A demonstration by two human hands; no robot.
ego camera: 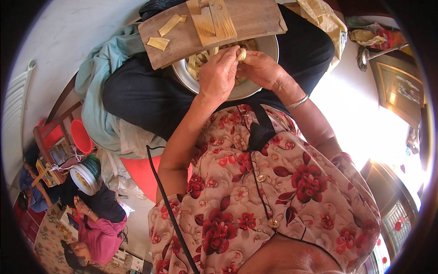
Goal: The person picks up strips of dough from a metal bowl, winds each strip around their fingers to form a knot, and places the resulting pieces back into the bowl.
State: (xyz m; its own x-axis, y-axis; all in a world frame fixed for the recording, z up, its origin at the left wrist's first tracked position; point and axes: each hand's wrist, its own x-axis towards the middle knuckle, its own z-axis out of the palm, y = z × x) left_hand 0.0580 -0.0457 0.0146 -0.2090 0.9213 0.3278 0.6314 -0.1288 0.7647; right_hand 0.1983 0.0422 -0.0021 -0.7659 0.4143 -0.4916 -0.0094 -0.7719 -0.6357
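Observation:
A small coil of pale yellow strip [241, 54] is pinched between the fingertips of both my hands. My left hand [218, 72] bends in from the left, thumb and fingers together beside the coil. My right hand [261, 69], with a bracelet on its wrist, grips the coil from the right. Beneath them a white basin [268, 54] in my lap holds many yellow strip pieces [193, 65], partly hidden by my hands. Across its far side lies a wooden board [178, 44], bearing a lighter slotted wooden block [220, 25] and loose yellow strips [158, 43].
Pale green cloth [99, 78] drapes by my left knee. A red bucket [81, 136] and a white tub [82, 179] with yellow pieces stand to the left. Other people sit there, one in a pink top [101, 236]. A beige sack [325, 24] lies beyond my right knee.

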